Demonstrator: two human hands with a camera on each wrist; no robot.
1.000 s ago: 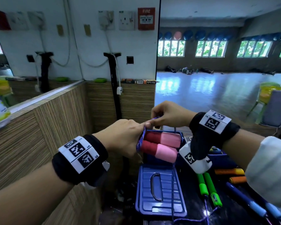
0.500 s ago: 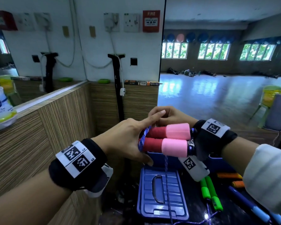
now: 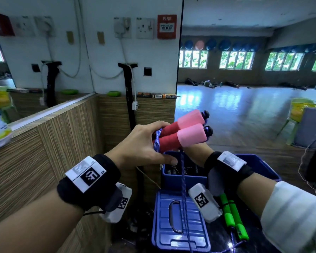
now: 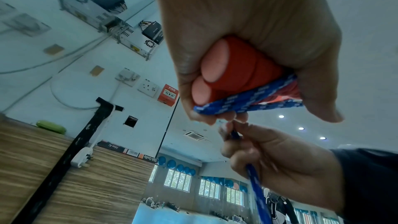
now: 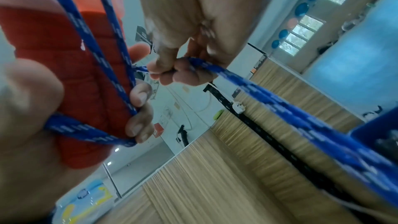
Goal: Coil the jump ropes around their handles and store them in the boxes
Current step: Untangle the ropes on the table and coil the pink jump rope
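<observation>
Up come the red-and-pink handles (image 3: pixel 181 136), lifted and tipped since a second ago, when they lay level just over the open blue box (image 3: pixel 182 177); now their pink ends point up and to the right, black caps showing. Left hand (image 3: pixel 142 145) grips the red ends of both handles together, fingers and thumb curled tight round them, with turns of the blue rope (image 4: pixel 254 98) pressed under the fingertips. Right hand (image 4: pixel 277 164) sits just below the handles, mostly hidden from the head view, and the wrist views show its thumb and fingers pinching the rope close to the bundle. From that pinch the rope runs straight down past the box to the blue lid (image 3: pixel 164 227) lying flat in front of it. Green handles (image 3: pixel 232 218) of another jump rope lie on the dark surface right of the lid, side by side.
</observation>
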